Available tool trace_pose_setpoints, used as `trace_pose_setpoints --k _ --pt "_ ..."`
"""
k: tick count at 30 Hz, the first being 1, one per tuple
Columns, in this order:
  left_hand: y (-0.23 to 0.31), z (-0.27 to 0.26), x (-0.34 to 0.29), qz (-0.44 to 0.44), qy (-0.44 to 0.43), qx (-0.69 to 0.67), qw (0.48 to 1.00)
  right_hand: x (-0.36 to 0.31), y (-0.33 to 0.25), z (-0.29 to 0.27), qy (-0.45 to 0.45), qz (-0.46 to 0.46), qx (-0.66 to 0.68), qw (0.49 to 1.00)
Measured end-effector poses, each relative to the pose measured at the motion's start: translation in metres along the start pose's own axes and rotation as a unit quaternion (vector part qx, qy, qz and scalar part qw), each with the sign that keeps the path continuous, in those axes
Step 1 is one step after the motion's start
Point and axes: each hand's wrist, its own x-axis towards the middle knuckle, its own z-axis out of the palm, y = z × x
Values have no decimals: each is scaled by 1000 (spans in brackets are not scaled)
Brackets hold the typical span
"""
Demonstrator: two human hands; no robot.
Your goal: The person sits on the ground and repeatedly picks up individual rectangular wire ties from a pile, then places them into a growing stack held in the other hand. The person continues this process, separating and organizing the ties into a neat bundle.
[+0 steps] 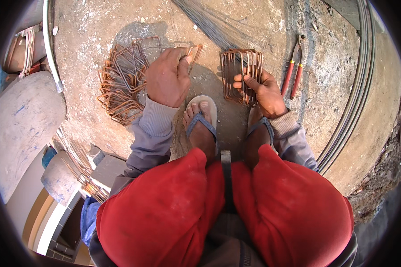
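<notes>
My left hand (pixel 168 79) is closed, pinching a rusty bent rebar stirrup (pixel 198 55) whose corner sticks out past the thumb; the rest of it is hidden behind the hand. My right hand (pixel 266 92) grips a bundle of rectangular stirrups (pixel 229 75) by its right side, thumb in front and fingers curled through the frames. Left of my left hand lies a loose heap of similar stirrups (pixel 120 84) on the ground. The two hands are apart, above my sandalled feet (pixel 202 115).
Red-handled cutters (pixel 294 66) lie on the concrete right of my right hand. Thin straight wires (pixel 209 27) run away beyond the bundle. Long bars (pixel 358 84) curve along the right. At left are a pale rounded sheet (pixel 29 120), a white pipe (pixel 49 49) and more bent rods (pixel 82 173).
</notes>
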Motion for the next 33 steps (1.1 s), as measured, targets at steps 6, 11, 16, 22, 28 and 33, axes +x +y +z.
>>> trace_pose_setpoints --k 6,11,16,22,28,33 --pt "-4 -12 11 -14 -7 -95 995 2 0 -1 -10 -6 -4 1000" --pt "36 -28 0 -101 -72 -324 938 3 0 -1 -4 -5 -4 1000" --pt "-25 -11 16 -157 177 -255 938 2 -4 0 -21 0 9 1000" --pt "-44 2 -1 -179 101 -260 943 5 1 -3 -4 -5 5 1000" --pt "-31 4 -8 -53 31 -523 850 2 -2 0 3 -4 0 1000" --pt "-19 39 -2 56 -72 -340 936 3 -5 2 -16 6 -50 999"
